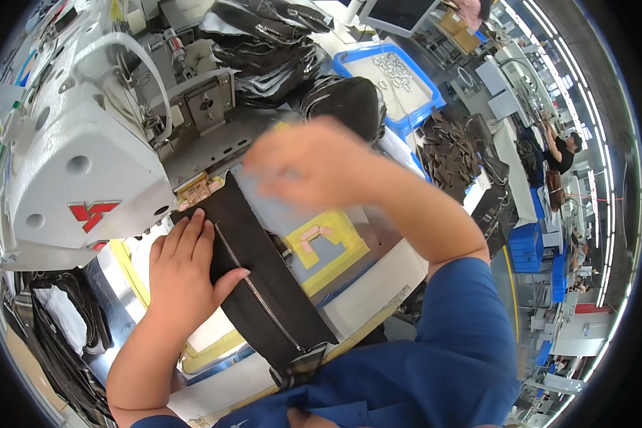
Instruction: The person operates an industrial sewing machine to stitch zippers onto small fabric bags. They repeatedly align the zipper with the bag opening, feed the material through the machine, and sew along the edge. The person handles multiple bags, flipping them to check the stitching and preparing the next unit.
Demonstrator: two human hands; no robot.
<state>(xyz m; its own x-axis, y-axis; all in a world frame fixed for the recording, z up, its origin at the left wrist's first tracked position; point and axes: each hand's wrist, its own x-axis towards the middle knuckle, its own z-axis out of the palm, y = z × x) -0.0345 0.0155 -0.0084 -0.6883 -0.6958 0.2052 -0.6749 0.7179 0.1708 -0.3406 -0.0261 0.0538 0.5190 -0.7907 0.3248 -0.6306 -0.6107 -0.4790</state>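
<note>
A long black fabric panel (250,214) with a metal zipper (266,305) down its length lies across the work surface. Flat on the panel's left side, beside the machine head, rests my left hand (182,260), its fingers stretched forward and its thumb spread over the zipper. My right hand (317,164) is raised to the right of the panel's far end, above a grey plate (299,253) with yellow tape. Motion smears its fingers, so whether it holds anything is unclear. A striped cloth end (299,364) of the panel hangs toward my body.
The white sewing machine (71,164) fills the left side. Behind it are stacked black zippered pieces (264,57). A blue-rimmed tray (421,107) of small pale metal parts stands far right, with a heap of brown pieces (449,153) nearer. More black garments (64,314) lie at lower left.
</note>
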